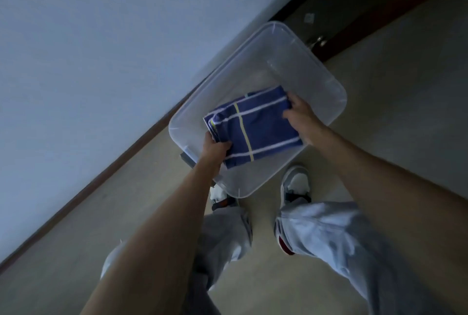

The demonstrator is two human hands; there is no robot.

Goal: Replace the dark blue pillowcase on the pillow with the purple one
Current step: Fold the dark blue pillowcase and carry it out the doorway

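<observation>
The folded dark blue pillowcase (253, 127), striped white and yellow, sits over the clear plastic bin (329, 81) on the floor, the left hand (215, 147) gripping its near corner and the right hand (300, 114) pinching the far edge; light, limp cloth, probably best held at opposite edges so the fold keeps.

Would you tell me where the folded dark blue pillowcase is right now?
In the head view, the dark blue pillowcase is held by both hands over the clear plastic bin on the floor beside the wall.
</observation>
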